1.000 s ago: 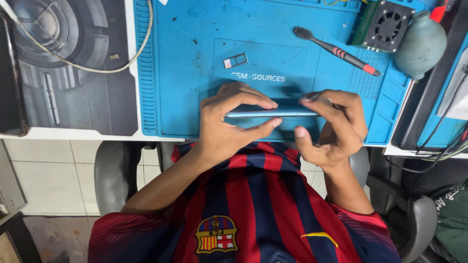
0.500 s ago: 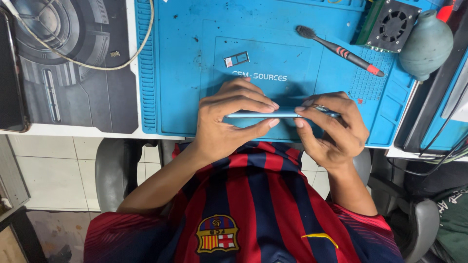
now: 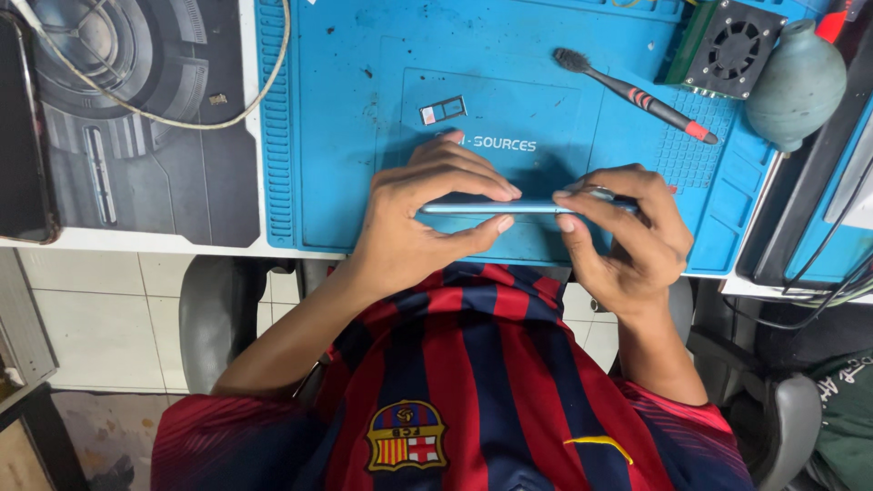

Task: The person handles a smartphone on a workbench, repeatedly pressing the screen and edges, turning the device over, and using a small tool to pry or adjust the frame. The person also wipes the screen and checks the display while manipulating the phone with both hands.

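A slim light-blue phone (image 3: 532,207) is held edge-on above the blue work mat (image 3: 346,136). My left hand (image 3: 427,214) pinches its left half between fingers on top and thumb beneath. My right hand (image 3: 627,241) grips its right end, fingertips pressed along the top edge; a small metal piece seems to lie under those fingers, too hidden to identify. A small card tray (image 3: 443,110) lies on the mat just beyond my left hand.
A red-and-black brush (image 3: 637,94) lies diagonally at the mat's far right, near a small fan unit (image 3: 730,47) and a grey-green rubber blower bulb (image 3: 796,86). A grey desk mat (image 3: 136,136) with a pale cable (image 3: 227,116) lies to the left.
The phone has turned from showing its broad face to lying edge-on. Both hands stayed on it, and my fingers shifted along its top edge.
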